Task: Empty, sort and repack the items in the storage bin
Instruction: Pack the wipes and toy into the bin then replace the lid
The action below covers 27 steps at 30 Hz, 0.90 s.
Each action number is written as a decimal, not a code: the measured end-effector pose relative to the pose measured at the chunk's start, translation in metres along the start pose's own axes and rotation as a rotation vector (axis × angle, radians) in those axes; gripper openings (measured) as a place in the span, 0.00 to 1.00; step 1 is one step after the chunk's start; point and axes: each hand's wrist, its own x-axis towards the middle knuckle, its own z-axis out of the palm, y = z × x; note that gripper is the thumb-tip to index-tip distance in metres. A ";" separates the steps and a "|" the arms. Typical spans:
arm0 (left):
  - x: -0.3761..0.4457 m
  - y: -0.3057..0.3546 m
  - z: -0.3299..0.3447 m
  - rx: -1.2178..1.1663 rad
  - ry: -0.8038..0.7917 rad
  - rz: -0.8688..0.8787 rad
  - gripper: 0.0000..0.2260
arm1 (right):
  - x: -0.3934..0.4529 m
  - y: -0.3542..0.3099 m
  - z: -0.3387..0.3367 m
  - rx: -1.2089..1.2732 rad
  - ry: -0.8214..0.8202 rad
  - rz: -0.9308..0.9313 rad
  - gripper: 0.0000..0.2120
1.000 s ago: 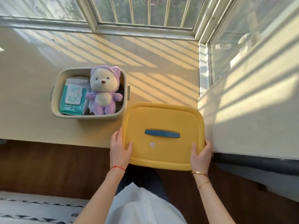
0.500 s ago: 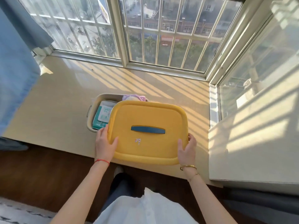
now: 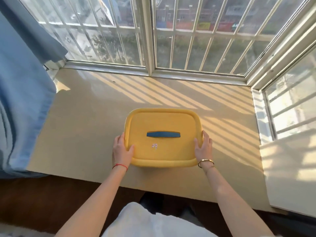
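Lid [image 3: 163,136] is now sitting over the bin, which a second ago was standing open beside it; bin and contents are hidden beneath on the surface [image 3: 89,120]; left hand [image 3: 121,148] and right hand [image 3: 203,147] are each keeping a grip clamped on a lid edge; repacking is looking finished, pending seating.

A pale cream window ledge [image 3: 89,127] fills the middle of the view, striped with slanting bands of sunlight. Behind it stands a white-framed window [image 3: 148,40] with vertical white bars [image 3: 189,41]; blurred buildings and greenery show through the glass. A second window [image 3: 294,103] closes the right side. A blue curtain [image 3: 20,93] hangs at the left, its lower edge beside the ledge. Dark brown floor [image 3: 42,194] lies below
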 end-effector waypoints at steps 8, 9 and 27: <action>0.046 -0.016 -0.002 0.029 -0.061 0.039 0.32 | 0.009 -0.010 0.023 -0.169 0.120 0.059 0.19; 0.049 -0.017 -0.002 0.029 -0.057 0.030 0.30 | 0.009 -0.011 0.023 -0.185 0.112 0.063 0.19; 0.092 -0.034 0.019 -0.088 -0.054 -0.235 0.15 | 0.035 0.000 0.028 -0.248 0.024 0.129 0.15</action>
